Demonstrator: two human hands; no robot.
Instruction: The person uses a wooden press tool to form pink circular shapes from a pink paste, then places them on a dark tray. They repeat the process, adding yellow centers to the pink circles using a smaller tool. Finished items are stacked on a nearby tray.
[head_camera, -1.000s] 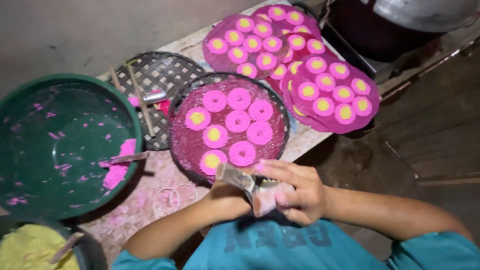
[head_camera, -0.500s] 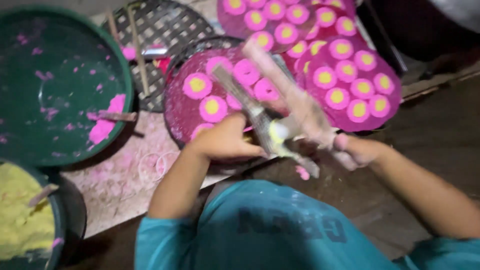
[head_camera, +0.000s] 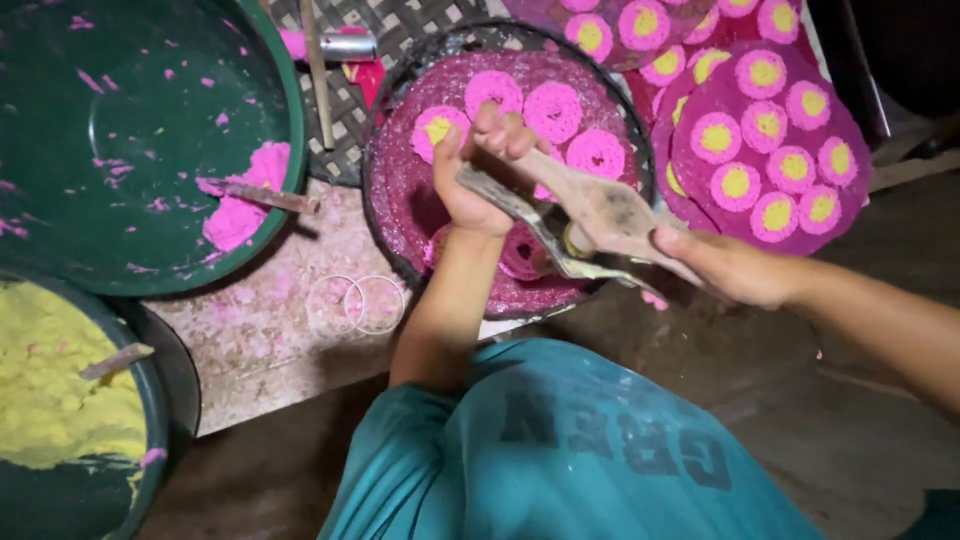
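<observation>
Press (head_camera: 590, 215): wooden, over the round tray (head_camera: 400, 200), held between both hands.
Left hand (head_camera: 480, 170): closed on one handle.
Right hand (head_camera: 735, 268): closed on the other handle.
Advice: I would squeeze evenly, keeping it above free mat.
Near: pink noodle rounds (head_camera: 553, 108), green basin (head_camera: 130, 140).

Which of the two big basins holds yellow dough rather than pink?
The basin at the lower left: it is filled with yellow dough. The larger green basin above it has only a pink lump and smears.

home snack workshop: dough basins (head_camera: 150, 140), woven trays (head_camera: 400, 200).
</observation>
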